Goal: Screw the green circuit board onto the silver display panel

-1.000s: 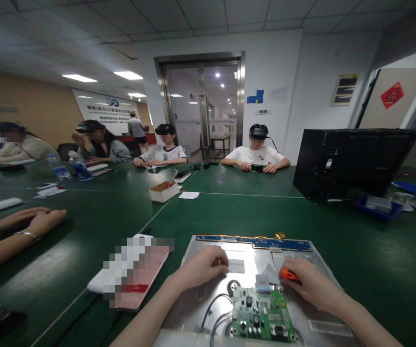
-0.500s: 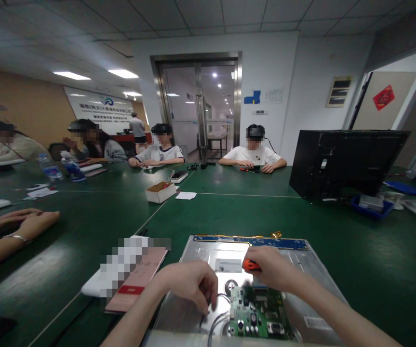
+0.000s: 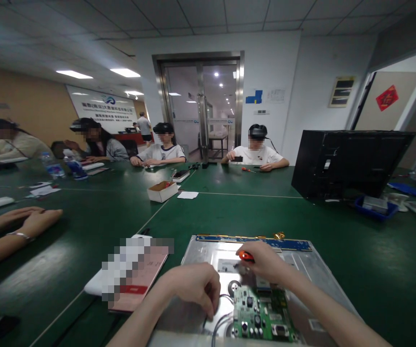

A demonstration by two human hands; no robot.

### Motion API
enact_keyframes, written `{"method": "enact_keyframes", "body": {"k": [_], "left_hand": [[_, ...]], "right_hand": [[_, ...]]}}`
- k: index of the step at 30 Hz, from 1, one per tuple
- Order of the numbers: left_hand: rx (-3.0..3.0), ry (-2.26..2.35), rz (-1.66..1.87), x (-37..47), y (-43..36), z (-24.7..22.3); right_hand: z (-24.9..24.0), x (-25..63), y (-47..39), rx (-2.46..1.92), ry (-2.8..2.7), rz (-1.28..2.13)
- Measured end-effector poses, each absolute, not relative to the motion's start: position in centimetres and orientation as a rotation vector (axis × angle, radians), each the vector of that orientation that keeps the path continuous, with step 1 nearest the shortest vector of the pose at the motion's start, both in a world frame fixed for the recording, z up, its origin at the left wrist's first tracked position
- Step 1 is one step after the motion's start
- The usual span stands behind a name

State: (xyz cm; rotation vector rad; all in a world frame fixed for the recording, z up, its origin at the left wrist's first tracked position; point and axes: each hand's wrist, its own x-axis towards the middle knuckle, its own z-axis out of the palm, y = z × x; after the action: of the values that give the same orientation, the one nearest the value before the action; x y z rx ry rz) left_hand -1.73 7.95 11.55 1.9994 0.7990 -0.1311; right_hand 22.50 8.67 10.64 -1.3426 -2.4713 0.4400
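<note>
A silver metal panel [image 3: 204,250] lies on the table in front of me, with a green circuit board [image 3: 261,313] on its near part. My right hand [image 3: 265,260] is closed around an orange-handled screwdriver [image 3: 246,256], just above the far edge of the board. The tool's lower end is blurred. To the left of the board, my left hand [image 3: 198,289] has its fingers pinched on a thin dark cable [image 3: 225,296]. Part of that cable is hidden behind the fingers. Grey cables [image 3: 218,327] curve between this hand and the board.
A pink booklet [image 3: 142,274] and a white object lie left of the panel. A small cardboard box [image 3: 162,191] stands farther back. At right are a black monitor [image 3: 352,164] and a blue tray [image 3: 376,208]. Another person's hands [image 3: 37,224] rest at left; several people sit around the table.
My right hand has shifted slightly left with the screwdriver, and its handle has tilted. My left hand stays almost in place. The person opposite has lifted a dark object.
</note>
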Motion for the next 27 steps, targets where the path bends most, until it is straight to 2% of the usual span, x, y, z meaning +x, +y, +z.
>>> {"method": "enact_keyframes", "body": {"k": [3,9,16,21,27], "left_hand": [[2.041,0.833,-0.014,-1.4,7.9,12.1],[2.232,1.183,0.282,0.3,7.9,12.4],[2.307,1.277,0.358,1.3,8.0,10.8],[2.285,1.279,0.471,1.7,8.1,10.1],[2.251,1.332,0.443,1.7,7.8,10.7]], "right_hand": [[11.1,24.2,8.3,-1.352,-2.381,0.41],[10.2,28.1,6.4,-1.437,-2.311,0.409],[9.7,30.9,5.7,-1.551,-2.294,0.399],[10.2,30.2,5.4,-1.545,-2.311,0.414],[10.5,29.3,4.4,-1.489,-2.356,0.443]]}}
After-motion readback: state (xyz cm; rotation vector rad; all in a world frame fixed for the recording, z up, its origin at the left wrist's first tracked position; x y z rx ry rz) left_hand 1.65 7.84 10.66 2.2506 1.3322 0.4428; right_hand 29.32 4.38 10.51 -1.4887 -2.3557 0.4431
